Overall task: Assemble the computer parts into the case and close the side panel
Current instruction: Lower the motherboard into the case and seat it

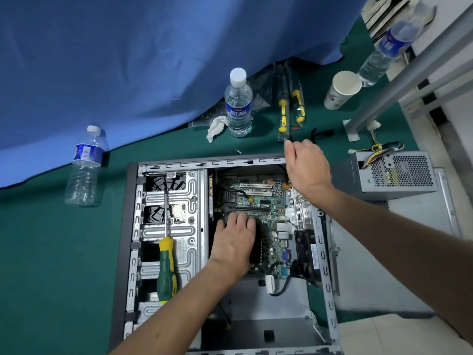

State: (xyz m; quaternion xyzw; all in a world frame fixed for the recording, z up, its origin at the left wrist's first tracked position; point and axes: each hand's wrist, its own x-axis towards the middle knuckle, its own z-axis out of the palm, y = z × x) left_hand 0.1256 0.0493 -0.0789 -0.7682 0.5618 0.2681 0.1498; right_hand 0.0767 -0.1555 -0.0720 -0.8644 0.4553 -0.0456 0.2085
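The open computer case (133, 226) lies on its side on the green table. A green motherboard (271, 208) sits inside it. My left hand (234, 242) rests flat on the board with its fingers straight. My right hand (305, 165) is at the case's far right corner and pinches a thin black cable (290, 139) above the rim. A screwdriver with a green and yellow handle (166, 267) lies on the metal drive cage (184, 226). The grey power supply (394, 172) stands outside the case at the right, its coloured wires trailing behind it.
Two water bottles (238, 103) (85, 165) stand on the table, a third (389, 44) lies at the far right beside a paper cup (341, 89). Packaged yellow screwdrivers (290, 108), a crumpled tissue (216, 126) and a blue curtain (128, 60) lie behind the case. A side panel (399, 252) lies at the right.
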